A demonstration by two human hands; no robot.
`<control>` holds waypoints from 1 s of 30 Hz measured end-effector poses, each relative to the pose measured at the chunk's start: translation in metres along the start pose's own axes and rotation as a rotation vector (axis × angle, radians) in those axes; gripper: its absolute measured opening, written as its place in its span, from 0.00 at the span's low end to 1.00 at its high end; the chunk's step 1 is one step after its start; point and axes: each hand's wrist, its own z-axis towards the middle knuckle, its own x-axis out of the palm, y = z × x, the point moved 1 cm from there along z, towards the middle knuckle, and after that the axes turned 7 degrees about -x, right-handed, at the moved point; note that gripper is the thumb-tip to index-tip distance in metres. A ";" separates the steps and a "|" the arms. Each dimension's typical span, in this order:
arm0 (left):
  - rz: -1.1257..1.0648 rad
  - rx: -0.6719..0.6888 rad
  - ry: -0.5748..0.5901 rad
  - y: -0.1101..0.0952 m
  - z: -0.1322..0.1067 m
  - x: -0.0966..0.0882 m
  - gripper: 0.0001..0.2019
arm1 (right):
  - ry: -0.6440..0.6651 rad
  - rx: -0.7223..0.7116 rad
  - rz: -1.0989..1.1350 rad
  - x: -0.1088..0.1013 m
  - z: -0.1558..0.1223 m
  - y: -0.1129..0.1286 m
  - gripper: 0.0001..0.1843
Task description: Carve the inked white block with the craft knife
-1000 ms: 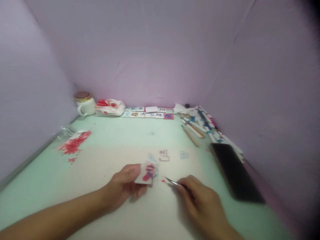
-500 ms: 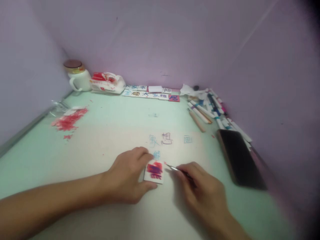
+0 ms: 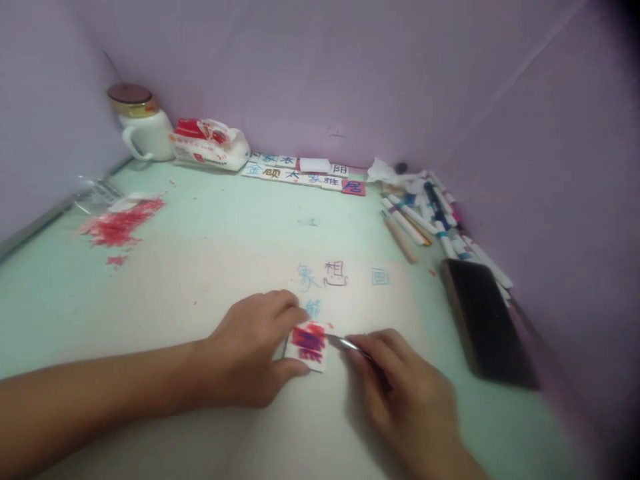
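A small white square tile point(image 3: 310, 348) lies on the table in front of me, its face coloured with red and purple strokes. My left hand point(image 3: 263, 350) grips its left side, thumb at the near edge and fingers at the far edge. Between the fingers of my right hand point(image 3: 405, 380) is a slim craft knife point(image 3: 345, 344) with a silver tip and a dark handle. Its point reaches the tile's right edge; whether it touches the surface is too blurred to tell. Just beyond the tile, blue and purple characters point(image 3: 334, 273) are written on the tabletop.
Red shavings point(image 3: 123, 223) lie at the left. Against the back wall are a lidded white mug point(image 3: 150, 137), a wipes packet point(image 3: 207, 147) and rows of lettered tiles point(image 3: 305, 175). On the right are several markers point(image 3: 405, 222), a wooden-handled tool point(image 3: 399, 238) and a phone point(image 3: 487, 323).
The knife tip has moved left from beside the tile to its right edge. My left hand keeps its hold on the tile. The camera view has shifted slightly.
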 end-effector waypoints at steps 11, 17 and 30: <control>-0.017 0.004 -0.052 -0.003 -0.001 0.004 0.14 | -0.022 -0.089 -0.093 0.006 -0.004 0.004 0.12; -0.029 -0.009 -0.087 -0.003 -0.003 0.007 0.14 | -0.044 -0.114 -0.149 0.005 -0.003 0.004 0.13; -0.094 -0.023 -0.036 -0.004 -0.001 0.005 0.12 | -0.041 -0.119 -0.243 0.003 0.006 0.013 0.14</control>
